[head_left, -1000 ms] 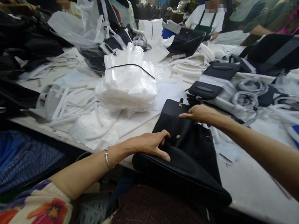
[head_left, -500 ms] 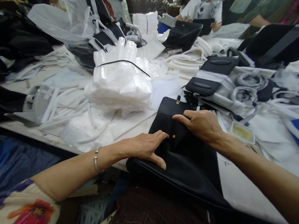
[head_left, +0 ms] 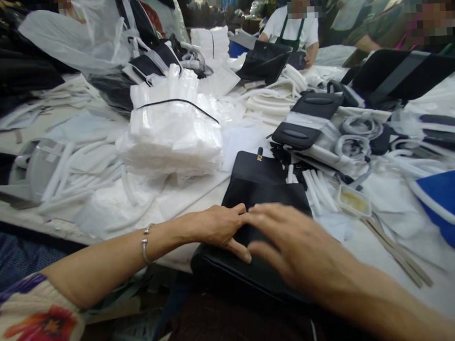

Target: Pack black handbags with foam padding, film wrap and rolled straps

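Observation:
A black leather-like bag (head_left: 266, 190) lies at the table's near edge, its flap (head_left: 246, 168) laid out away from me with a small gold-coloured fitting on it. My left hand (head_left: 222, 227) rests on the bag's left side, thumb spread from the fingers. Over the middle of the bag is my right hand (head_left: 292, 241), slightly blurred, with fingers stretched out and nothing held in them. Its fingertips meet or overlap those of my left hand; whether they touch, I cannot tell. The bag's centre is hidden under the hands.
A banded stack of white plastic wrapping (head_left: 172, 135) stands left of the bag. To the right lie black bag parts (head_left: 316, 110), a small tub (head_left: 353, 200), tan strips (head_left: 397, 250) and a blue object (head_left: 448, 210). A co-worker (head_left: 292, 29) stands across the table.
My right hand has come from near the flap down towards me, beside my left hand, and its fingers have straightened. My left hand stays on the bag. The view has shifted slightly right.

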Demonstrator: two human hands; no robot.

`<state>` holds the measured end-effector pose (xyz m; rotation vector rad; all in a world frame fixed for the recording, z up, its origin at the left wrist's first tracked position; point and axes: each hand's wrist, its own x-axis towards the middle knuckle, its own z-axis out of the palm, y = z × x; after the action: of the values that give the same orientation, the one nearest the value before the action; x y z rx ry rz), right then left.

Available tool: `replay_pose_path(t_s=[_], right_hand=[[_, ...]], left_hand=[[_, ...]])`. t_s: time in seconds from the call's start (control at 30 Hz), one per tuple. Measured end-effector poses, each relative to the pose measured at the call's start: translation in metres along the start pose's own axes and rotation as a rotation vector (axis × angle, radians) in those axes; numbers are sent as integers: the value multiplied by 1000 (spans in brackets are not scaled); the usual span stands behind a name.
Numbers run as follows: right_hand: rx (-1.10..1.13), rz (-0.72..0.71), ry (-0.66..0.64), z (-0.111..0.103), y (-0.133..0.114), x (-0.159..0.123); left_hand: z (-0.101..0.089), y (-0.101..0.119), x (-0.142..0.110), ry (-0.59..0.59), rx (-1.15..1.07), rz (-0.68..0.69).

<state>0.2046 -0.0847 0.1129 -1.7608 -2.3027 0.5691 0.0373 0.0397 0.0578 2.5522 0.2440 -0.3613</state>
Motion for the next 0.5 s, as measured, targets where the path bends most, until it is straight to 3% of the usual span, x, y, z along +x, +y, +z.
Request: replay_pose_path(t_s=[0.07, 0.13, 0.27, 0.37, 0.43, 0.5], right_hand=[[159, 44, -196, 10, -20, -15], [295, 142, -322, 19, -21, -21], [439, 193, -372, 18, -3, -16], [486, 212, -355, 12, 1, -14], [516, 247, -345, 13, 0, -15], [535, 280, -311, 18, -4, -17]], left_hand=[[-6, -5, 3, -43, 5, 11], [-18, -8, 8, -97, 16, 36], [-49, 2, 35, -131, 70, 83], [-53, 24, 72, 170, -20, 122], [-39, 35, 98, 437, -232, 217], [-17, 38, 119, 625, -450, 294]])
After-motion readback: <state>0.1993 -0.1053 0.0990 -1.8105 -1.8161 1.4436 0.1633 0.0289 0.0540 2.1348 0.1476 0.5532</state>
